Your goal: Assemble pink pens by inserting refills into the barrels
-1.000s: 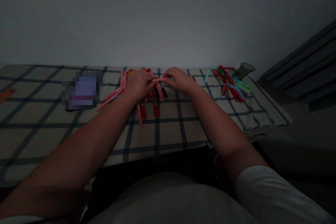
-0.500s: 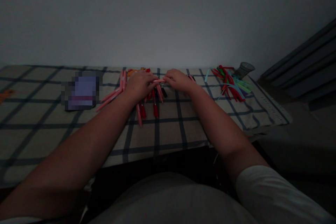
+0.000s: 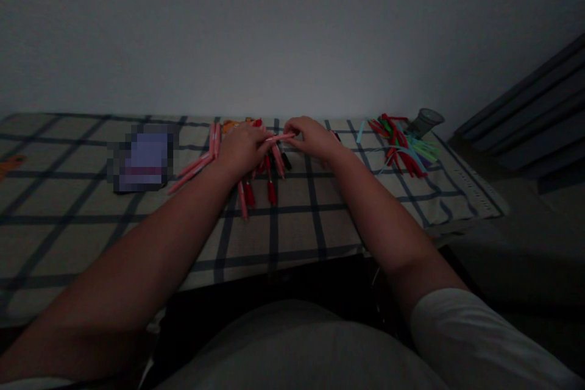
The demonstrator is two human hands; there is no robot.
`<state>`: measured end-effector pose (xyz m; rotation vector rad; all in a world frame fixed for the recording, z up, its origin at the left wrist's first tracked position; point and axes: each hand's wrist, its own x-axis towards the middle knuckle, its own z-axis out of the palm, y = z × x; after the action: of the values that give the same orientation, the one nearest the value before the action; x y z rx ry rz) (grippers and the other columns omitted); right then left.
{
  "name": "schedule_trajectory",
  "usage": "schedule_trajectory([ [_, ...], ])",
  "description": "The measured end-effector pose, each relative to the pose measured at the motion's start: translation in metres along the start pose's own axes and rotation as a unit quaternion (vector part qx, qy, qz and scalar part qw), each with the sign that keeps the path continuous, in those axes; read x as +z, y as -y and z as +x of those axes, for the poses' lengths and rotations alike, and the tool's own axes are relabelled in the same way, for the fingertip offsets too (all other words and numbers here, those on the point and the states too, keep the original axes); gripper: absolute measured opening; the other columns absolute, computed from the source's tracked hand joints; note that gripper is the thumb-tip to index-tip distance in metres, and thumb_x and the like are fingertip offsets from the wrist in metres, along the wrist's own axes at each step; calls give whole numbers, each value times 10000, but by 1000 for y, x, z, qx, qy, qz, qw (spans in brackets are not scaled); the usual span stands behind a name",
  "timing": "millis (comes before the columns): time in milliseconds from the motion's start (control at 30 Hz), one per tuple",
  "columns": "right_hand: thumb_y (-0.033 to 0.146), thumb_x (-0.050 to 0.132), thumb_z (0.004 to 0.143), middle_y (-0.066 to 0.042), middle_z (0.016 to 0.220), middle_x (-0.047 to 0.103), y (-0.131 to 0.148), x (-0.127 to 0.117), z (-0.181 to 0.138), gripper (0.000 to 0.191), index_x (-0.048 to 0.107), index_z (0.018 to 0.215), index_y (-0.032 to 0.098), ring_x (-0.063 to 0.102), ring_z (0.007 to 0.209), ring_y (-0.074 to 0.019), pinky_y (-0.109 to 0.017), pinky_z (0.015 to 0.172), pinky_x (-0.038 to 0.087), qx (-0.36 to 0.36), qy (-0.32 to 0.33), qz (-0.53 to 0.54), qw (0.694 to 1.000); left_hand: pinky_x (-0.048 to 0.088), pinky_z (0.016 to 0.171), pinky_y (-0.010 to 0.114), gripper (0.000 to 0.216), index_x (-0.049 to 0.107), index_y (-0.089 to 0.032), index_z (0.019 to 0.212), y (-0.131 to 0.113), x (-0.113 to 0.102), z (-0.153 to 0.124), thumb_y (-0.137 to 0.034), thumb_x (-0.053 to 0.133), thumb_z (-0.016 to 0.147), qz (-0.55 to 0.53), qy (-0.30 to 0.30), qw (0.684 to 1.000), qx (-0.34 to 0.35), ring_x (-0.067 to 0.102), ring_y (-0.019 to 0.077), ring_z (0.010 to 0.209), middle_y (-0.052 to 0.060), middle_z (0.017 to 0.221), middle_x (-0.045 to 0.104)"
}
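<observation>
Both my hands reach to the middle of a table covered with a checked cloth [image 3: 68,213]. My left hand [image 3: 242,147] and my right hand [image 3: 313,137] are closed on the two ends of one pink pen [image 3: 280,137], held level just above the cloth. Beneath them lies a heap of pink and red pens [image 3: 260,180], and more pink pens [image 3: 194,167] fan out left of my left hand. The room is dim, so fine detail of the fingers is hard to read.
A bundle of red, green and blue strips [image 3: 402,146] lies at the right of the table beside a small glass cup [image 3: 425,120]. A blurred purple object [image 3: 142,158] sits at the left. A plain wall stands behind; dark slats rise at far right.
The pink pen between my hands has lifted slightly and tilted up at its right end. My hands have barely shifted.
</observation>
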<state>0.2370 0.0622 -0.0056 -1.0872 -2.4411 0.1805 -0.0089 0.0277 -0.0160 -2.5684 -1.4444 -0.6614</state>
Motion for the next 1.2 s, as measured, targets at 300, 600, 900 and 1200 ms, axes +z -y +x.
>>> schedule_trajectory([
  [300,379,699,1097,-143,1133,792,-1,2,-1,237,795,1102,162,639,1045,-282,-361,896,408,8,9,-11,1000,558,1008,485,373,911,-257,1275,1,-2,-1,-444,623,1128,-14,-10,1000,-5,772,356,1154,130,1185,888],
  [600,390,596,1155,-157,1095,802,-2,4,1,352,836,1071,146,657,1046,-285,-390,939,437,-2,35,-42,998,532,1060,501,389,914,-258,1289,-1,-3,0,-483,627,1152,-20,-5,1000,-9,757,364,1222,140,1232,883],
  [900,382,700,1071,-148,1165,803,0,-1,0,268,809,1173,160,640,1055,-291,-375,934,440,3,6,5,1000,542,981,472,425,915,-243,1240,3,1,-1,-490,579,1156,-1,-18,1000,-2,762,357,1147,146,1165,886],
  [1200,284,687,1071,-148,1151,802,1,-3,1,177,793,1129,154,625,1031,-281,-357,893,399,19,10,-6,1000,529,973,446,474,899,-237,1195,3,4,0,-483,493,1184,27,-11,1000,3,759,339,1116,128,1138,884],
])
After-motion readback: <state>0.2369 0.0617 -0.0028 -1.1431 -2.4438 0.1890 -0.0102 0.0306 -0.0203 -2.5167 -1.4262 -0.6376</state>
